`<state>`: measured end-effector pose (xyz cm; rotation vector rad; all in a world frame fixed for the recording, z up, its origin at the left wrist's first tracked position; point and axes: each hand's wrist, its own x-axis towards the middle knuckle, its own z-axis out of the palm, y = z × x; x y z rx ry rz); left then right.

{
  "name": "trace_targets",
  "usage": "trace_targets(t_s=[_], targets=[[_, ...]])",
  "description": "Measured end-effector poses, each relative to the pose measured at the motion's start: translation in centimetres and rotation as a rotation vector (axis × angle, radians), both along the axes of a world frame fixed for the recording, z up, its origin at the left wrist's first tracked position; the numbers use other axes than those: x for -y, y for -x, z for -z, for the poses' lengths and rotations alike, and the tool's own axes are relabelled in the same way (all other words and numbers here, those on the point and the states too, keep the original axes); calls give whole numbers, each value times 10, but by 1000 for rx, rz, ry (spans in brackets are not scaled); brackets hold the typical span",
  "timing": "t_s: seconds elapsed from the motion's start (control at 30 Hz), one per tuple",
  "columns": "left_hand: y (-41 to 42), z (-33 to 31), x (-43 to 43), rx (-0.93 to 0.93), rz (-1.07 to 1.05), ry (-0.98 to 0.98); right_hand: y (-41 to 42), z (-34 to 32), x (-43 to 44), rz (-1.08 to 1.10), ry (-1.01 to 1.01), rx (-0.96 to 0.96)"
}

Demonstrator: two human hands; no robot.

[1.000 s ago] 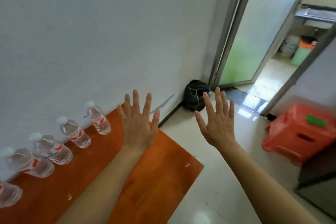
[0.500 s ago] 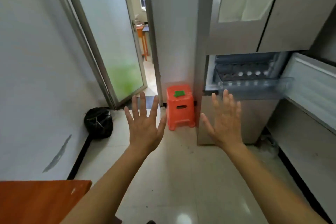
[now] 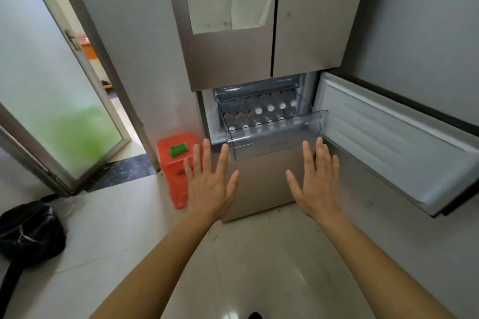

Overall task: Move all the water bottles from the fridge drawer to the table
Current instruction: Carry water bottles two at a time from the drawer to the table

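Just short of the fridge drawer [image 3: 274,142], left hand [image 3: 210,186] and right hand [image 3: 320,184] hover apart, fingers spread, holding nothing. Water bottles [image 3: 261,114] stand inside it; the fridge door [image 3: 388,142] hangs open at right. Orange stool [image 3: 176,166] left; black bag [image 3: 28,230] on pale tiled floor [image 3: 259,267].

The bottles [image 3: 259,111] stand in the drawer [image 3: 274,141], which juts from the fridge [image 3: 233,65] below its upper doors [image 3: 311,21]. The open lower door [image 3: 388,137] lies right of the drawer. A stool [image 3: 173,171] stands on the floor [image 3: 129,228] left of the fridge, with a bag [image 3: 28,230] farther left.
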<state>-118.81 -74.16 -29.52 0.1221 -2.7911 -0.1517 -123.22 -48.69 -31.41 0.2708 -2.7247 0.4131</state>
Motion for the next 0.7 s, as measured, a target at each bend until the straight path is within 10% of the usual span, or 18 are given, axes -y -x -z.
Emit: trace_targets(t_s=[0.7], targets=[[338, 32, -99, 332, -122, -248, 348, 19, -95, -138, 47, 232]])
